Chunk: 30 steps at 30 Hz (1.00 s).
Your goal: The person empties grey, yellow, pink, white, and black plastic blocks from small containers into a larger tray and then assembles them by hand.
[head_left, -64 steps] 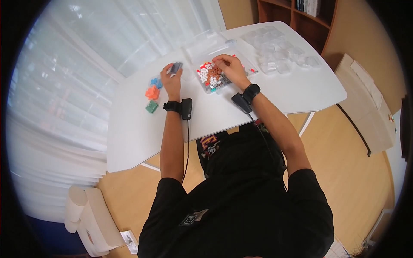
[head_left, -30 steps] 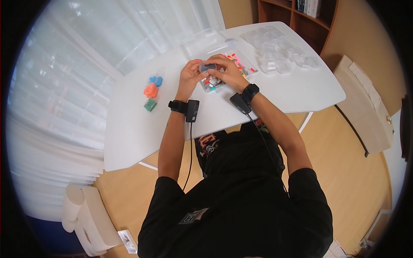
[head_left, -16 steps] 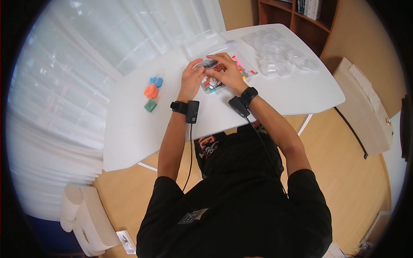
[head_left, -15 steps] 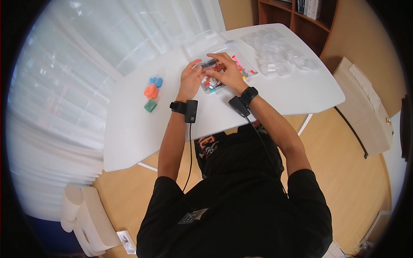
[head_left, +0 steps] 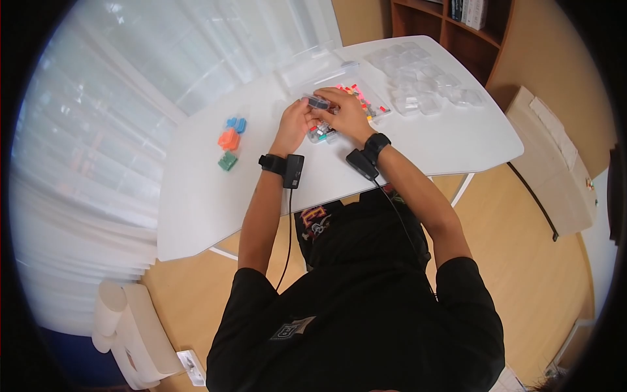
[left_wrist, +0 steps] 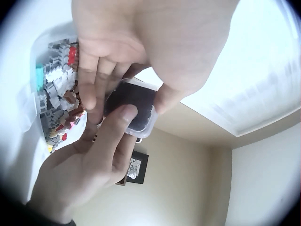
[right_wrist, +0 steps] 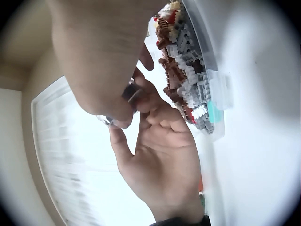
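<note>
Both hands hold a small clear plastic box with dark contents (head_left: 318, 102) above a larger clear tub of toy bricks (head_left: 321, 134). In the left wrist view, the left hand (left_wrist: 155, 42) grips the small box (left_wrist: 142, 96) between its thumb at one edge and its fingers behind. The right hand (left_wrist: 80, 174) presses its thumb on the dark face, its fingers curled around the far side. From the head view, the left hand (head_left: 293, 127) is at the box's left and the right hand (head_left: 351, 119) at its right. Part of the box is hidden behind the fingers.
To the left on the white table (head_left: 196, 209) lie blue (head_left: 236, 124), orange (head_left: 228, 138) and green bricks (head_left: 227, 161) in small clear boxes. Several clear containers (head_left: 418, 81) cluster at the back right. A clear lid (head_left: 313, 62) stands behind the tub.
The left hand has carried the small box rightward over the tub, and the right hand has come from the bricks onto it. Over the last half second the box has tilted between the hands.
</note>
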Tool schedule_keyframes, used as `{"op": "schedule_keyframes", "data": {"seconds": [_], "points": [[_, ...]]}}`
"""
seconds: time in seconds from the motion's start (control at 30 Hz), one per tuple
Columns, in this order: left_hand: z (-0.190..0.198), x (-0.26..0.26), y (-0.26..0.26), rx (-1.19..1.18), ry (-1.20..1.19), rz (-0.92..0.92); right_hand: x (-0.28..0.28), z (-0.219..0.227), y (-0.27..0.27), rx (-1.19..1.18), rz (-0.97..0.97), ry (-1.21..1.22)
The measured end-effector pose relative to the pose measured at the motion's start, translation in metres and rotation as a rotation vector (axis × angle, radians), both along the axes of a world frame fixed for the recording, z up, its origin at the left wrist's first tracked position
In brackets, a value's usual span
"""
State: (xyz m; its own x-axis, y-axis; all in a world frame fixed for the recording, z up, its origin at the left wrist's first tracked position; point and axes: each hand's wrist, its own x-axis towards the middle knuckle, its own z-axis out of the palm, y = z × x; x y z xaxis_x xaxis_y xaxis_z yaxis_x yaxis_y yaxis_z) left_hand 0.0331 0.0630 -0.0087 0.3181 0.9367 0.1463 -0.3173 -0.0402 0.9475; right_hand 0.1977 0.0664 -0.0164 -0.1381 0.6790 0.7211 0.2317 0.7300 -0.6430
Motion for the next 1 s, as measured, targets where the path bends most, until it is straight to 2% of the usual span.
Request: {"op": "schedule_keyframes", "data": {"seconds": [0.13,0.2,0.3,0.53,0.6,0.63,0.7,0.73,0.8,0.93,1.0], "points": [[0.003,-0.011,0.001,-0.021,-0.105,-0.092,0.0,0.005,-0.005,0.018,0.136,0.091],[-0.001,-0.016,0.006,-0.003,-0.104,-0.233,0.003,0.004,-0.003,0.022,0.146,-0.009],[-0.001,-0.009,0.004,-0.031,-0.096,-0.155,-0.001,0.002,0.0,0.085,0.157,0.052],[0.001,0.001,-0.002,-0.026,-0.154,-0.089,-0.002,0.0,0.003,0.115,0.141,0.025],[0.001,0.003,-0.003,-0.07,-0.174,-0.053,-0.005,-0.001,0.006,0.272,0.075,0.045],[0.0,0.004,-0.003,-0.068,-0.173,-0.053,-0.002,-0.002,0.007,0.274,0.075,0.045],[-0.004,0.004,-0.002,-0.084,-0.118,-0.052,0.005,0.004,0.001,-0.241,0.138,0.154],[-0.005,0.003,0.0,-0.082,-0.119,-0.052,0.004,0.007,-0.001,-0.239,0.138,0.153],[-0.001,0.006,-0.004,-0.091,-0.167,-0.111,0.003,0.008,-0.008,-0.061,0.028,0.109],[0.0,0.003,-0.004,-0.14,-0.213,-0.096,-0.004,0.005,0.0,-0.093,0.011,0.203],[0.001,0.001,-0.004,-0.151,-0.254,-0.153,-0.006,0.006,0.002,0.172,-0.271,0.275]]}}
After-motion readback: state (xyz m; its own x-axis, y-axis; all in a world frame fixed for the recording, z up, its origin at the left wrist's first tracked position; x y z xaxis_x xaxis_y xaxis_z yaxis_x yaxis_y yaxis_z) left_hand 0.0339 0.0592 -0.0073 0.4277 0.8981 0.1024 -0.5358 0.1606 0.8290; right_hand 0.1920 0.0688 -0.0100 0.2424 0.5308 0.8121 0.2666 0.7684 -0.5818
